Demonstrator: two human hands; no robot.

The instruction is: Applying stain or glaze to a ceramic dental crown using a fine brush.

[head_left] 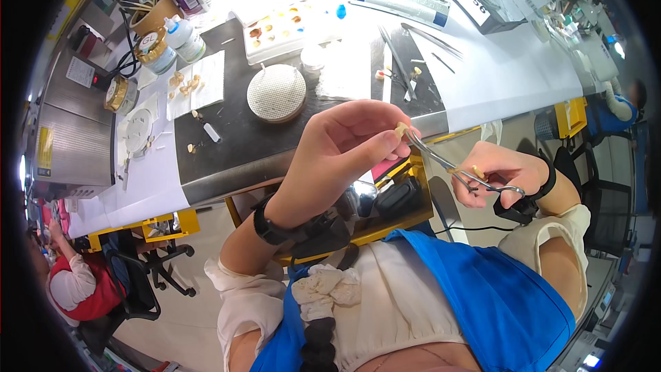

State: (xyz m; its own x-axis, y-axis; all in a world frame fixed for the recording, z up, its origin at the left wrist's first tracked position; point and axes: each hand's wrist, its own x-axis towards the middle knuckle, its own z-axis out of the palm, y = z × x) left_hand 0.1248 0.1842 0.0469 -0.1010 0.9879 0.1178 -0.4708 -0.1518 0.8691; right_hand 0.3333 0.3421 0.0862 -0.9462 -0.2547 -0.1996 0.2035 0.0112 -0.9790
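While the left hand [330,141] pinches the small cream piece [401,129], the right hand [507,168] grips scissor-handled forceps [441,160], slanting up-left to its right side.

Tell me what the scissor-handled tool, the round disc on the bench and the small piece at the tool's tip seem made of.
Scissor-handled tool: probably steel, polished, judging by its silvery glints.
Round disc: perhaps ceramic, matte, from its pale, dull, dotted face.
Small piece: possibly resin or ceramic, from its cream colour; too small to tell its finish.
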